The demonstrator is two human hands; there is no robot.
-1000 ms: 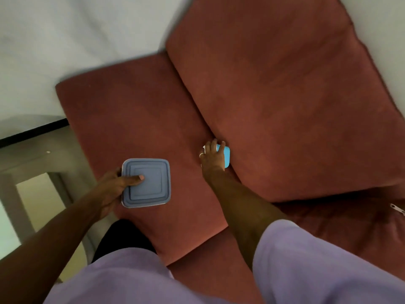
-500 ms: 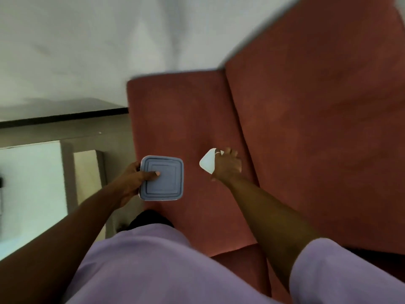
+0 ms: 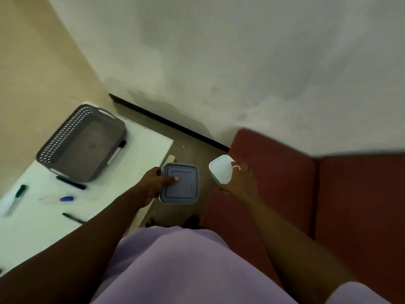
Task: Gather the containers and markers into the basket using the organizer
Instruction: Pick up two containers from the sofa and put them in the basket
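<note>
1. Nearest, the left hand [image 3: 153, 183] grips a square grey-lidded container [image 3: 179, 183], thumb flat on the lid, held in the air over the gap between the counter [image 3: 151, 148] and the red sofa [image 3: 285, 172].
2. Just beside it, the right hand [image 3: 240, 183] is closed around a smaller white-lidded container [image 3: 221, 168] with a teal body, tilted, also off any surface.
3. The step in hand looks like carrying both containers from the sofa to the counter.
4. On the counter lie about 5 markers [image 3: 70, 182], well apart; blur makes the count unsure.
5. Farther back, the grey perforated basket [image 3: 81, 143] sits empty on the counter.
6. The next move calls for swinging left and lowering both containers into that basket, clear of the markers beside it.
</note>
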